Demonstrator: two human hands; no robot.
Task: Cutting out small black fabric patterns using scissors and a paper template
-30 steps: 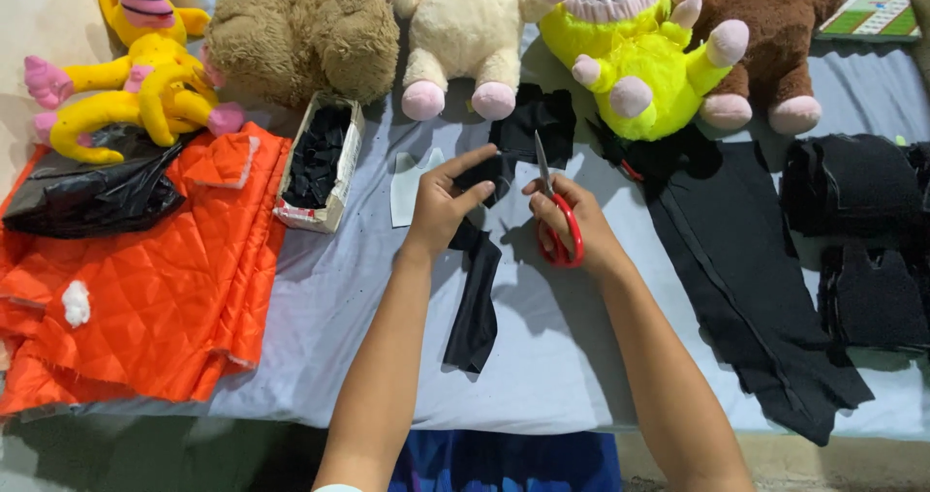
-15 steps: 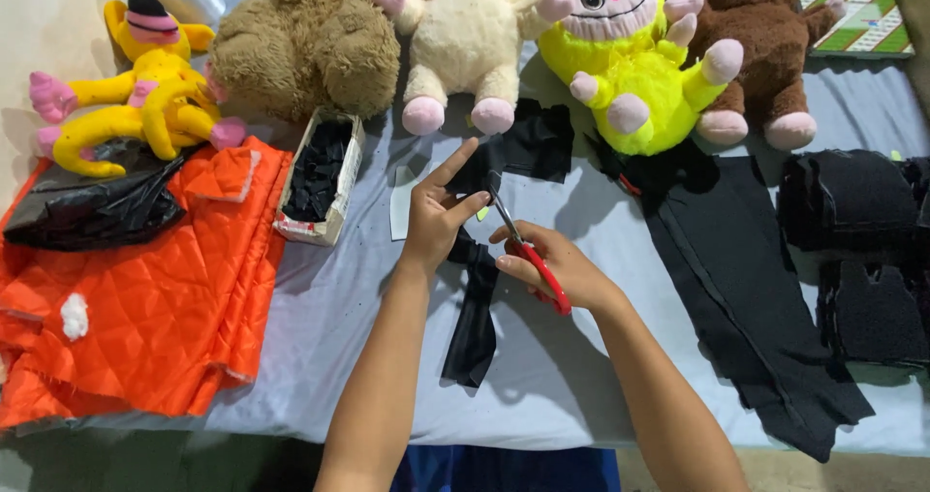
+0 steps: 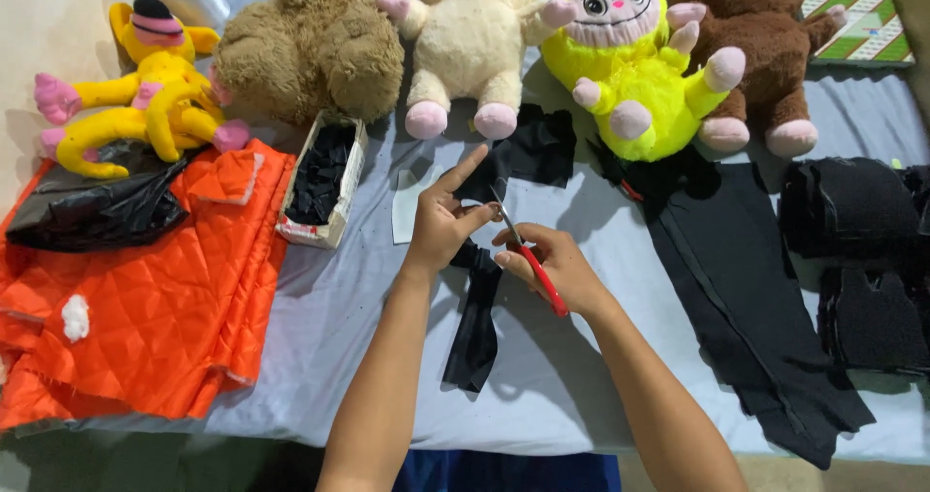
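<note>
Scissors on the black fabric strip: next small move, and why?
Probably close the scissors a little to carry the cut on. The right hand holds the red handles with the blades pointed up into the black fabric strip, which the left hand pinches at its top end while the rest hangs toward the table edge.

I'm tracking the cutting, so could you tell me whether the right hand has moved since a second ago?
Yes. The right hand with the red-handled scissors has shifted left, towards the small box, closing on the left hand.

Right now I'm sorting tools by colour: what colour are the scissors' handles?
Red, on the scissors in the right hand; head view.
</note>
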